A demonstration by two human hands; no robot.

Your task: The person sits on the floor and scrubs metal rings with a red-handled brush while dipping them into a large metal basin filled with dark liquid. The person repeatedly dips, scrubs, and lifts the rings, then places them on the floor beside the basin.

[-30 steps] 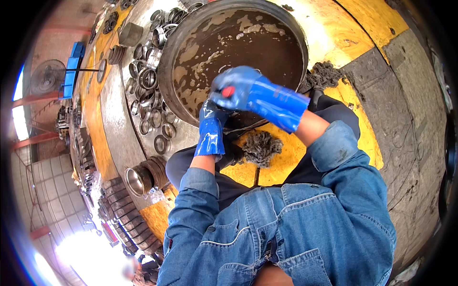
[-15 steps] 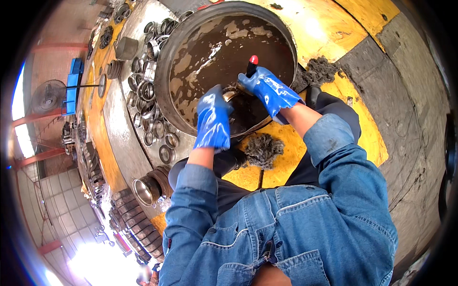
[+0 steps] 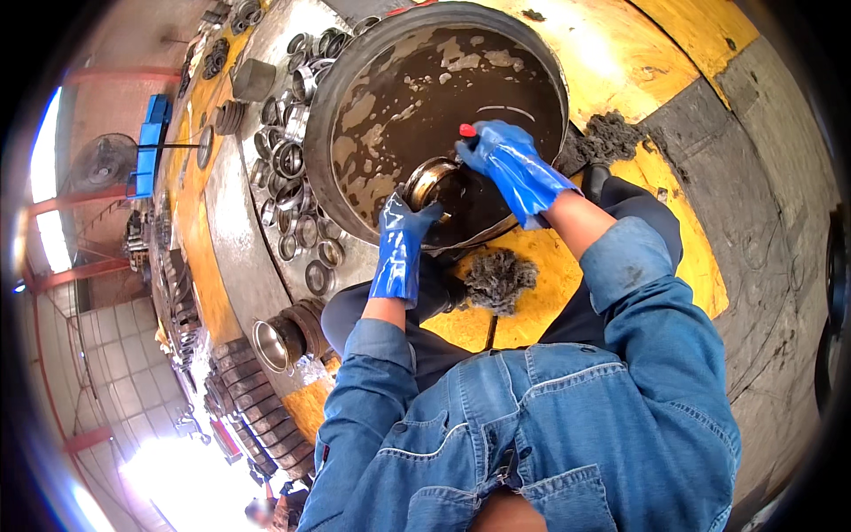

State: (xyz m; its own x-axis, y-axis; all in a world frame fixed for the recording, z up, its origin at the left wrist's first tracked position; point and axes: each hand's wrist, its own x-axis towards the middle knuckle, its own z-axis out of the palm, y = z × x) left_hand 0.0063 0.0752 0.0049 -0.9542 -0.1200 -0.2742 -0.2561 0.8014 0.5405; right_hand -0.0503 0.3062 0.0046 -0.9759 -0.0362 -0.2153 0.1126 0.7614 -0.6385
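Observation:
A wide round metal tub (image 3: 317,133) of dark brown liquid with pale foam patches stands in front of me. My left hand (image 3: 401,244), in a blue rubber glove, holds a shiny metal ring (image 3: 427,188) by its near edge, tilted over the liquid. My right hand (image 3: 510,160), gloved the same way, is closed around a black handle with a red end (image 3: 467,130). It is beside the ring's right edge. The working end of that tool is hidden, so its kind cannot be told.
Many similar metal rings (image 3: 288,160) lie left of the tub. Larger rings (image 3: 279,344) rest near my left knee. Dark, shaggy clumps (image 3: 501,280) lie on the yellow floor by my legs and right of the tub (image 3: 612,137). A fan (image 3: 105,161) stands far left.
The ring has risen and tilted, showing more of its opening. My left hand has dropped a little toward me. The red-ended handle has tipped lower and leftward in my right hand.

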